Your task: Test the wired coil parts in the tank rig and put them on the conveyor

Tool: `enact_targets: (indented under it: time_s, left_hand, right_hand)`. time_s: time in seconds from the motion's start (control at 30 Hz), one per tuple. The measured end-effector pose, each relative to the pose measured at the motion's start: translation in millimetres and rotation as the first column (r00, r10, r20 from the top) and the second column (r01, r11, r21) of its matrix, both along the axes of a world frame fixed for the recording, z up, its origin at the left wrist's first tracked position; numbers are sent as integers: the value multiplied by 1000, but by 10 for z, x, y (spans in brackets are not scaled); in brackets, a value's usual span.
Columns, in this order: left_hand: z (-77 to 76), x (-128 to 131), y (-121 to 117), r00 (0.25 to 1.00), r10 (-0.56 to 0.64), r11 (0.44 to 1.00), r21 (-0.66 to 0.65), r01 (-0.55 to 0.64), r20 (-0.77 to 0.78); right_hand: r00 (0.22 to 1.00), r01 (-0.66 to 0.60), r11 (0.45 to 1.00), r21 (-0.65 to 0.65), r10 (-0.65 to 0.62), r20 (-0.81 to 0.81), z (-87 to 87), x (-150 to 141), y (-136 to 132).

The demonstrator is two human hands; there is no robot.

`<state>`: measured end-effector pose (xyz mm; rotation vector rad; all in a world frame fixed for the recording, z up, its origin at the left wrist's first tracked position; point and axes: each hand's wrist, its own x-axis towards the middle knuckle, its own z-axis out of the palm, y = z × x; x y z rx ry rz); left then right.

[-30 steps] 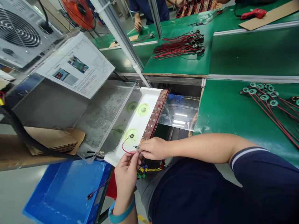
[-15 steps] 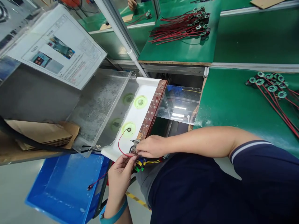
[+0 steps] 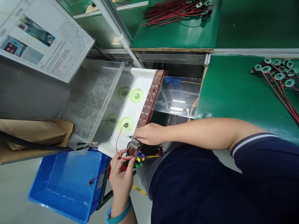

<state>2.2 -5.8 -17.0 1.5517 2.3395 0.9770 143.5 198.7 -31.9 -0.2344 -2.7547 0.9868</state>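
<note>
My left hand pinches red wire between thumb and fingers, in front of the near end of a brown strip dotted with metal studs. One wire end runs up to a small round part in a yellow-green ring on a white tray. Another red wire leaves the hand on the left, with a small dark part at its end, over a blue bin. My right hand rests on the strip, fingers bent and closed beside a metal fitting; its fingertips are hidden.
Blue, yellow and green connectors sit below the fitting. The blue bin stands lower left. A clear panel borders the tray. Motors with red wires lie on the green table; a red wire bundle lies farther back.
My right hand has moved back along the strip, uncovering the metal fitting. My left hand still pinches the red wire. The whole view has shifted slightly.
</note>
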Motion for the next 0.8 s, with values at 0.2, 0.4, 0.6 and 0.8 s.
enact_targets:
  time_s: [0.2,0.4,0.6,0.8]
  left_hand:
    - [-29,11,-15,1000,2,1000,28,-1,-22]
    - [-21,37,-23,992,-46,997,56,53,-117]
    - [47,86,31,969,-85,995,39,96,-232]
    - [101,104,83,946,-139,988,25,153,-294]
  right_hand:
    - [1000,9,1000,2,-9,2,1,3,13]
    - [1000,19,999,-37,-20,-13,1,-1,29]
    - [999,35,998,-59,-36,-13,-16,-12,29]
    - [999,37,997,-63,-38,-13,-19,-13,31]
